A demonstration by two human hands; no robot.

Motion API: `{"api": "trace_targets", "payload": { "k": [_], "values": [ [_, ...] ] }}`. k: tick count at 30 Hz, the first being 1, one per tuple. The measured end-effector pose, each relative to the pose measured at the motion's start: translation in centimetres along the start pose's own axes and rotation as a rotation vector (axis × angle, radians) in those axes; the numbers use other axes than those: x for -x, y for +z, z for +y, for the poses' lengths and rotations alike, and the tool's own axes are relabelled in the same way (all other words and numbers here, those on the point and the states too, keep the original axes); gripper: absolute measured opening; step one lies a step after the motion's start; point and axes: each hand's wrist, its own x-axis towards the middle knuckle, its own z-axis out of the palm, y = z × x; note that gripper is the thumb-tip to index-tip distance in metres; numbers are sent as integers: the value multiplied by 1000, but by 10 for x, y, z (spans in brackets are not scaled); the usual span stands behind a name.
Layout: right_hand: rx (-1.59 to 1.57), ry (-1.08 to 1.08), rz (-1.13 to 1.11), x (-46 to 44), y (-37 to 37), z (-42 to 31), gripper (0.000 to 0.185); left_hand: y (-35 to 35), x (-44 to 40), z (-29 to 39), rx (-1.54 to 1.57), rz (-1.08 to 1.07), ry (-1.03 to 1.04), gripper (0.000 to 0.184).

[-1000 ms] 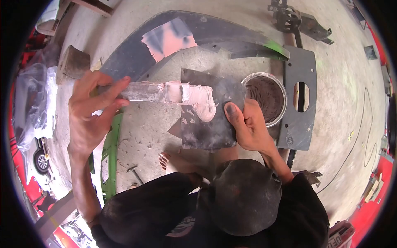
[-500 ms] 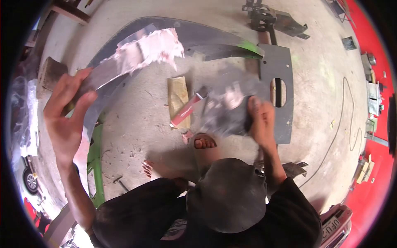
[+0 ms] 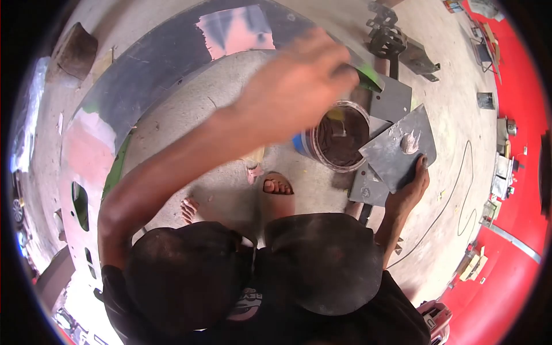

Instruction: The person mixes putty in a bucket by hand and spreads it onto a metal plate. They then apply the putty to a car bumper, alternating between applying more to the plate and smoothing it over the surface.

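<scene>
My left hand (image 3: 307, 83), blurred, reaches across above an open can (image 3: 313, 148) with dark brown contents. Its fingers are curled, and a dark bit shows by the fingertips; whatever they hold is hidden. My right hand (image 3: 409, 192) grips the lower corner of a flat dark grey plate (image 3: 394, 164), tilted beside the can. A small dab of pinkish-grey filler (image 3: 410, 144) lies on the plate. Beyond my left hand is a curved dark grey vehicle panel (image 3: 155, 54) with a pink filler patch (image 3: 237, 31).
Under the can and plate lies a grey metal panel (image 3: 371, 187). A black metal bracket (image 3: 397, 43) lies at the upper right. My foot (image 3: 277, 185) is near the can. A thin cord (image 3: 443, 221) runs over the concrete floor, and a red strip (image 3: 517, 190) borders the right.
My left hand has swung from the left, where it held a filler-smeared spreader, to above the can. My right hand moved the plate to the right, uncovering the can.
</scene>
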Motion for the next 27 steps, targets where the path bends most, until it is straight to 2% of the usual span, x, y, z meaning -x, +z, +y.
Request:
{"api": "trace_targets", "payload": {
  "k": [2, 4, 6, 7, 8, 10, 11, 13, 16, 17, 19, 22, 25, 26, 27],
  "values": [
    [-21, 38, 30, 4, 0, -3, 44, -17, 12, -28, 97, 167, -95, 22],
    [-23, 35, 92, 4, -4, -2, 43, -10, 48, -49, 190, 209, -342, 17],
    [-53, 46, 21, -1, -9, -2, 43, 14, 96, -49, 318, 46, -747, 12],
    [-63, 51, -17, -3, -10, -3, 42, 29, 120, -46, 300, -159, -824, 15],
    [-85, 46, 41, -3, -3, -6, 42, 48, 145, -40, 278, -367, -895, 19],
    [-130, 34, 152, 0, 19, -13, 43, 100, 201, -25, 244, -426, -757, 32],
    [-115, 22, 121, 0, 21, -15, 44, 114, 207, -11, 198, -575, -771, 40],
    [-89, 5, 66, 1, 23, -17, 46, 146, 224, 5, 85, -555, -699, 47],
    [-77, 21, 94, 5, 34, -21, 48, 153, 232, 6, 37, -491, -706, 48],
    [-70, 42, 107, 5, 36, -21, 50, 149, 234, 1, 123, -485, -771, 45],
    [-92, -1, -35, 0, 33, -16, 39, 121, 223, -9, 292, -481, -895, 41],
    [-92, 16, -141, 9, 55, -4, 42, 64, 208, -20, 990, -167, -1102, 34],
    [-74, 31, -264, 19, 75, 6, 46, 6, 169, -4, 1197, -80, -1205, 31],
    [9, -39, -163, 26, 89, 9, 46, -5, 163, 1, 1170, -62, -1145, 35],
    [-8, 1, -251, 30, 95, 7, 43, -14, 163, 4, 1188, -42, -1141, 36]
  ]
}}
